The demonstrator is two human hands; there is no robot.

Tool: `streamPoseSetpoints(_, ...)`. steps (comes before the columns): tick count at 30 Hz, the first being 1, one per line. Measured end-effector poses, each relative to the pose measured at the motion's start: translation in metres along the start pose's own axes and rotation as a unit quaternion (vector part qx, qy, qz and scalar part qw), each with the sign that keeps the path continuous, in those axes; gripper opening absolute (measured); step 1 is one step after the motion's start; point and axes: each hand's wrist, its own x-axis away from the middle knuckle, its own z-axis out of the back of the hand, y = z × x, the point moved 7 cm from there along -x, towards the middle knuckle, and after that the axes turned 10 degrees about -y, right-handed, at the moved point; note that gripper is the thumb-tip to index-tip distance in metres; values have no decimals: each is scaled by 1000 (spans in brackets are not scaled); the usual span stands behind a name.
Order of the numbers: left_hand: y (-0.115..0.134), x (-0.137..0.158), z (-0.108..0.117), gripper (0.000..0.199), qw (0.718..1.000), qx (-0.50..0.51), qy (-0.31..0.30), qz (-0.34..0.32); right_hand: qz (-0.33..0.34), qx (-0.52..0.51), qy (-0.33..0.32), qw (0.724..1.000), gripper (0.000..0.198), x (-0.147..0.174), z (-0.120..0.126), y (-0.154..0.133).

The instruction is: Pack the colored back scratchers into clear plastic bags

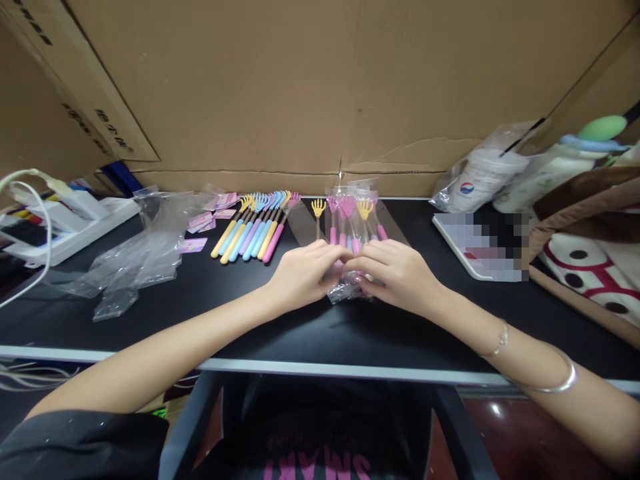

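Observation:
My left hand (300,273) and my right hand (395,273) meet at the middle of the black table (250,327), both pinching the near end of a clear plastic bag (350,220) that holds several small back scratchers with pink handles and pink or yellow hand-shaped heads. The bag lies flat and points away from me. One yellow-headed scratcher (318,212) lies loose just left of it. Further left, a row of loose back scratchers (255,230) with yellow, blue and pink handles lies side by side.
Empty clear bags (140,260) and small pink cards (210,217) lie at the left, beside a white power strip (75,227) with cables. A white tray (475,247), bagged cups (480,177) and a patterned bag (590,253) stand at the right. Cardboard walls (320,87) close the back.

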Motion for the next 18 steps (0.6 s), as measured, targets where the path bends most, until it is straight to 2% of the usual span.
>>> streamPoseSetpoints(5,-1,0,-3,15,1000,0,-7,-9,20,37,8,999,21,0,0,-5)
streamPoseSetpoints(8,1,-2,-4,29,999,2,-30,-29,8,37,23,999,22,1,4,-2)
streamPoseSetpoints(13,-3,-3,-5,51,994,22,-81,-66,1,-30,47,998,15,3,11,5)
streamPoseSetpoints(18,-12,-4,-4,67,991,37,-103,-82,-13,-100,53,993,18,3,17,10)
